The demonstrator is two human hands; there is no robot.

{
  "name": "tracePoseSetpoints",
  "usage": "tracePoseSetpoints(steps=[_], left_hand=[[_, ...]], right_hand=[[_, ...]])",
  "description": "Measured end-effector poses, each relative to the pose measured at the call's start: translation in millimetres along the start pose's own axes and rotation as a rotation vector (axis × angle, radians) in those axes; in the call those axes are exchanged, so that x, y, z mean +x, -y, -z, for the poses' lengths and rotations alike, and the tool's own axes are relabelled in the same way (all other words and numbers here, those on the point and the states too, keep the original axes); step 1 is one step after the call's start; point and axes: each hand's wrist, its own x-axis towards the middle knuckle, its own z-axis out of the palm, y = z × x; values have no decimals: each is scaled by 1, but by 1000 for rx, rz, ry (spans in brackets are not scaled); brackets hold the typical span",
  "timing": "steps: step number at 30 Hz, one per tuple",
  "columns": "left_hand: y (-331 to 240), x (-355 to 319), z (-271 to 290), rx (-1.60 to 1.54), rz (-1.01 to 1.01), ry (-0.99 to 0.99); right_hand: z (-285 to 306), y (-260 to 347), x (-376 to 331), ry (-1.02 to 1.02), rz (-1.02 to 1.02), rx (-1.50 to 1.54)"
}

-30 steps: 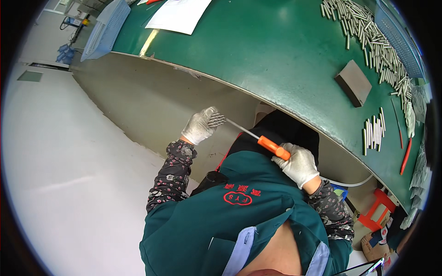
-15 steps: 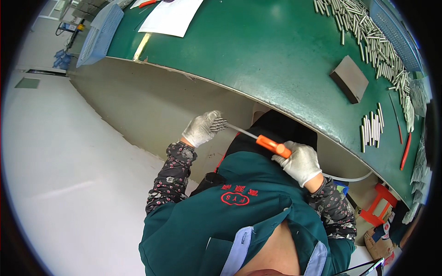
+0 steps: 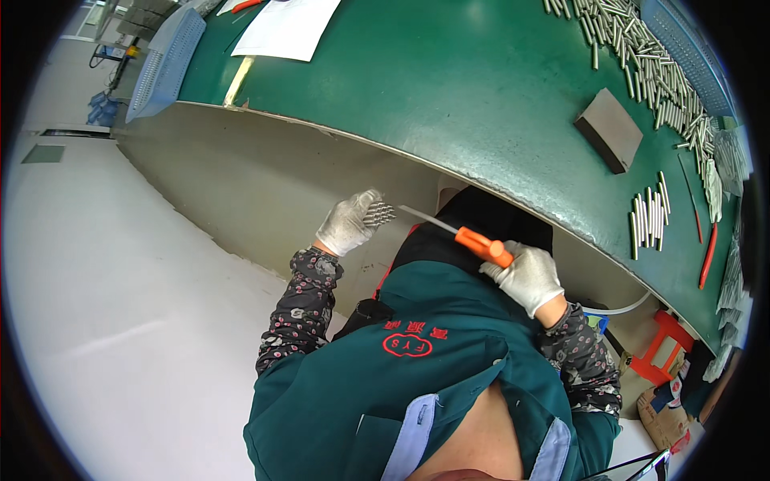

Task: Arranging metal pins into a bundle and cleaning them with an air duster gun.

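Note:
My left hand (image 3: 348,224), in a white glove, is closed around a bundle of short metal rods (image 3: 378,213), whose ends stick out toward the right. In my white-gloved right hand (image 3: 528,277) is a file-like tool with an orange handle (image 3: 483,245). Its thin grey blade (image 3: 427,218) points up and left toward the rods, and a small gap separates its tip from them. Both hands are in front of my body, below the near edge of the green table (image 3: 449,88).
On the table lie a dark rectangular block (image 3: 609,132), a small group of metal rods (image 3: 650,216) and a large pile of rods (image 3: 642,64) beside a blue basket (image 3: 694,56). Red-handled tools (image 3: 707,256) rest at the right. White paper (image 3: 287,28) and another blue basket (image 3: 168,64) are left.
My right hand has shifted slightly right, drawing the tool's blade away from the rods, where it was touching or overlapping them. My left hand still holds the bundle in nearly the same place.

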Motion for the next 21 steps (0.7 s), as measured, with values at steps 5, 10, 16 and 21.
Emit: tracePoseSetpoints(steps=[5,10,16,21], left_hand=[[-5,2,3,-20,32,30],[12,0,-6,-205,119,14],[2,0,-2,-202,119,7],[11,-10,-10,-100,105,18]], right_hand=[[-1,5,-5,21,28,41],[5,3,-3,58,-23,6],[5,4,-4,71,20,0],[6,11,-8,103,41,-3]])
